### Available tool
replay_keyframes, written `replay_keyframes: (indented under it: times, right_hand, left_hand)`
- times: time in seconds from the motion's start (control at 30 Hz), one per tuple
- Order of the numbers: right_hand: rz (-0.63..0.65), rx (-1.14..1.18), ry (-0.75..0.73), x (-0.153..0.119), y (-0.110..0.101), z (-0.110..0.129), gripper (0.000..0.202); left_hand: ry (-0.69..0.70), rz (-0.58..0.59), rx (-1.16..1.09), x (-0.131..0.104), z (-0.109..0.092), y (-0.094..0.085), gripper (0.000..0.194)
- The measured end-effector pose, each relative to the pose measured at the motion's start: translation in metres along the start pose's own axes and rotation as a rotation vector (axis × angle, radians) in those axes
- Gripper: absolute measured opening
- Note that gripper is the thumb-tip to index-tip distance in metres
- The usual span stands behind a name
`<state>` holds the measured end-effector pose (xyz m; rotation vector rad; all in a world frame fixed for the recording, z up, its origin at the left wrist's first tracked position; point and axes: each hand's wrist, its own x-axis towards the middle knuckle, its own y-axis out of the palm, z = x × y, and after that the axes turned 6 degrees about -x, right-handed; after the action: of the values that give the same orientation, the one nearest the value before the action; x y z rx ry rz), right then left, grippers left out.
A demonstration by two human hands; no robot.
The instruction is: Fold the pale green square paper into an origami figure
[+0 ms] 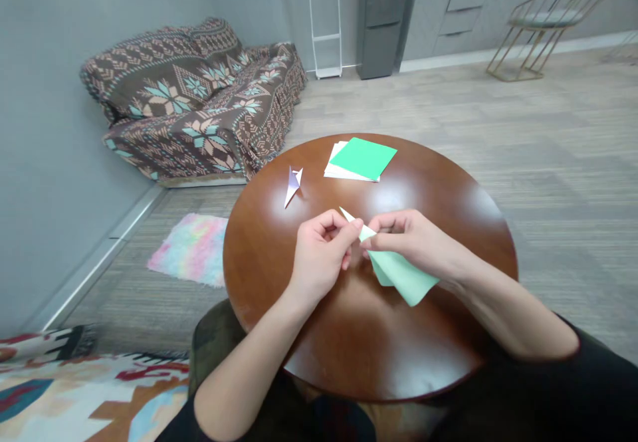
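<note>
Two hands work a narrow fold in a pale green paper (409, 281).
The left hand (319, 256) pinches near the pointed tip, thumb against finger; the right hand (411, 234) pinches just beside it, above the table (264, 249). Lining up that slim part looks to call for a steady grip, and the loose, wide end, drooping near and right, could get in the way. Farther off sit a small folded paper (292, 188), left, and stacked sheets (363, 157).
</note>
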<state>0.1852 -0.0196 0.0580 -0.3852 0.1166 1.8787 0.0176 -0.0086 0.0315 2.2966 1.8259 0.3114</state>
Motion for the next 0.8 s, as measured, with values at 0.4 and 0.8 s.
replay_keyframes:
  times: [0.4, 0.8]
  right_hand:
    - [-0.164, -0.258, -0.222, -0.011, 0.006, 0.005, 0.013]
    - [-0.096, -0.192, -0.202, -0.014, 0.003, 0.004, 0.015]
  left_hand:
    - [-0.034, 0.058, -0.231, 0.003, -0.004, -0.004, 0.027]
    - [-0.199, 0.091, -0.472, 0.002, -0.012, -0.004, 0.022]
